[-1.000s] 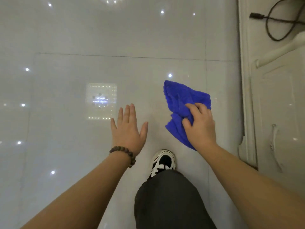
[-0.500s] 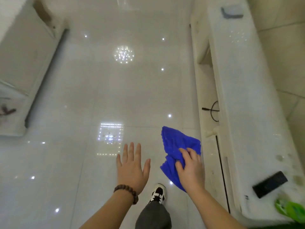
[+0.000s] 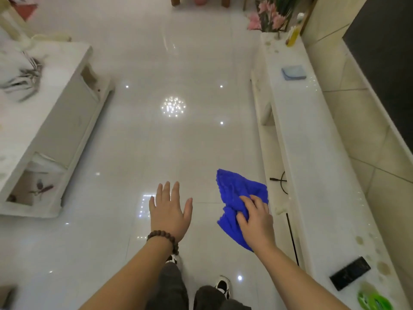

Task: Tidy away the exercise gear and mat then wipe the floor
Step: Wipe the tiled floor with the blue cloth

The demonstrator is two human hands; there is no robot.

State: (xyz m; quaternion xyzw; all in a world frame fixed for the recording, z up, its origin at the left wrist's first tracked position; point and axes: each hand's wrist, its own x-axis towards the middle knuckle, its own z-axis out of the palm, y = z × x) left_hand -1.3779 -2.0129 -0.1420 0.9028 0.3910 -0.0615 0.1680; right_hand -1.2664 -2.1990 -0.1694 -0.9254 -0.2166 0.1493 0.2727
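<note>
Gripping a crumpled blue cloth (image 3: 237,198), right hand (image 3: 257,222).

Head view, looking down on a glossy white tiled floor (image 3: 169,142). Lower centre: the left hand (image 3: 170,212), fingers straight and spread, wearing a bead bracelet (image 3: 164,239). Lower right of centre: the right hand (image 3: 257,222) grips a crumpled blue cloth (image 3: 237,198). Left edge: a white low table (image 3: 44,121). Right side: a long white cabinet (image 3: 312,153) bearing a folded pale-blue cloth (image 3: 293,72) and a black remote (image 3: 349,272). Upper right: pink flowers (image 3: 268,14).
</note>
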